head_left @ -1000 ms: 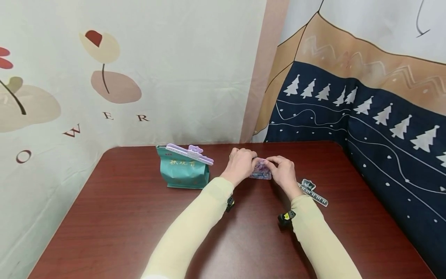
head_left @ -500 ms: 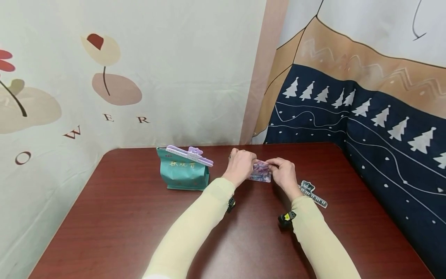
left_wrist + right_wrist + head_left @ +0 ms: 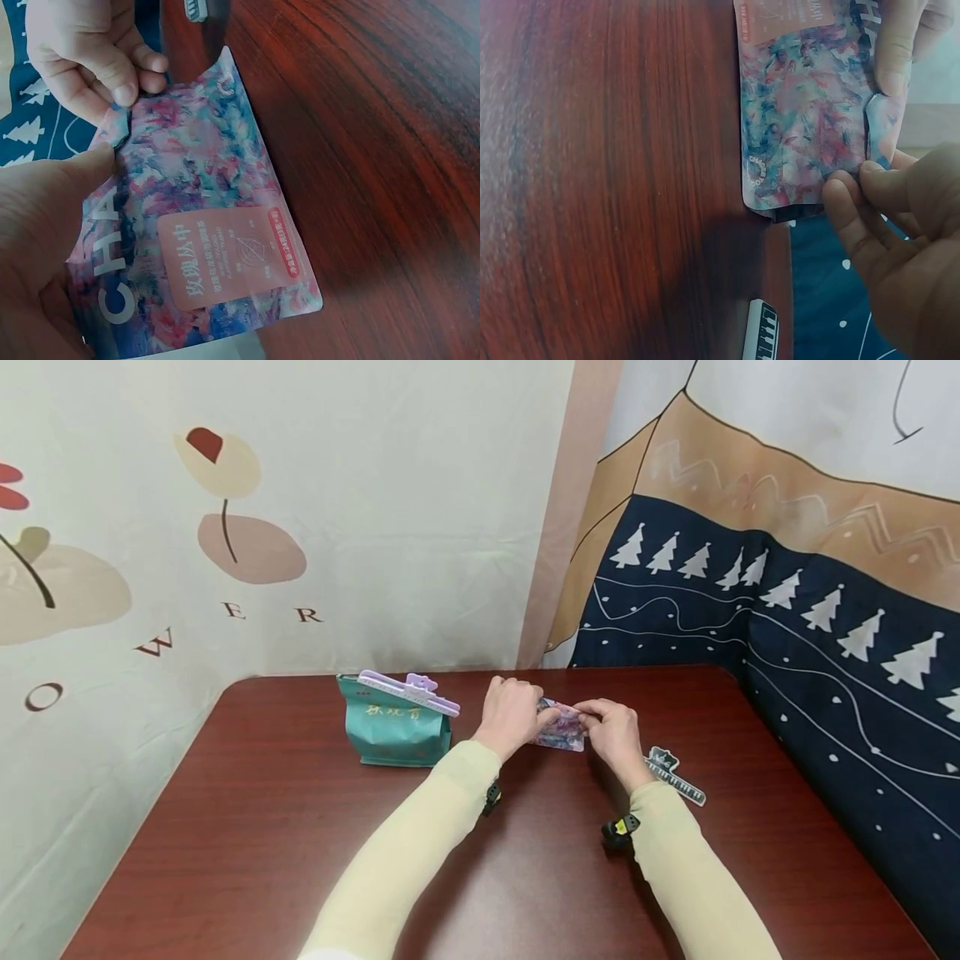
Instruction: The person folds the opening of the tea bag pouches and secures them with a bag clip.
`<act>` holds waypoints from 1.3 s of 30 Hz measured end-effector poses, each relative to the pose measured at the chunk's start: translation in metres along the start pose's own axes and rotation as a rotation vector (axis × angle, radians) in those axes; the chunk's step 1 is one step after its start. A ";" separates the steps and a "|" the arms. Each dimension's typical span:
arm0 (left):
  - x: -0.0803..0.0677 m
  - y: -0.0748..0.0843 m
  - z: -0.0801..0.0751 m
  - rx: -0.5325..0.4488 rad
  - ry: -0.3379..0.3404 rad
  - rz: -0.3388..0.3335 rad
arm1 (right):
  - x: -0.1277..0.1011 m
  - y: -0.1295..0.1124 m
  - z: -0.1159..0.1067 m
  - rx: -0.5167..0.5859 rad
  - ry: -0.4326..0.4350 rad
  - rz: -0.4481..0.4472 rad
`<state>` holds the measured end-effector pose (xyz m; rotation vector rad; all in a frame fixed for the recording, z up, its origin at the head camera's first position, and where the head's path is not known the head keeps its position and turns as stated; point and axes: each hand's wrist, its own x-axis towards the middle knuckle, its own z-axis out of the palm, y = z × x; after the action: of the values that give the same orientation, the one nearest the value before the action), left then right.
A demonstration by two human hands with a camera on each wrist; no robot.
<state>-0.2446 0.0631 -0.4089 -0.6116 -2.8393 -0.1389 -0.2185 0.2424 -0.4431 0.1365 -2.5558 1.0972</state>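
Your left hand [image 3: 513,714] and right hand [image 3: 613,731] each pinch the top edge of the small pink-and-blue marbled foil pouch [image 3: 561,729], held upright on the dark red wooden bench [image 3: 247,827]. To its left stands a teal paper bag [image 3: 395,732] under a lilac clip [image 3: 408,691]; 1 black piano-key clip [image 3: 675,775] lies to the right.
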 end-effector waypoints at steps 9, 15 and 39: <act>0.003 -0.001 0.001 -0.019 -0.021 -0.024 | -0.002 0.001 -0.008 -0.055 -0.098 0.017; 0.004 -0.001 -0.001 -0.016 -0.031 -0.044 | -0.004 0.000 -0.014 -0.074 -0.111 -0.024; 0.000 0.000 0.002 -0.025 -0.016 -0.047 | -0.026 0.016 -0.046 -0.104 -0.138 -0.004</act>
<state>-0.2445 0.0637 -0.4106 -0.5538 -2.8731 -0.1792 -0.1851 0.2853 -0.4343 0.1976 -2.7268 0.9823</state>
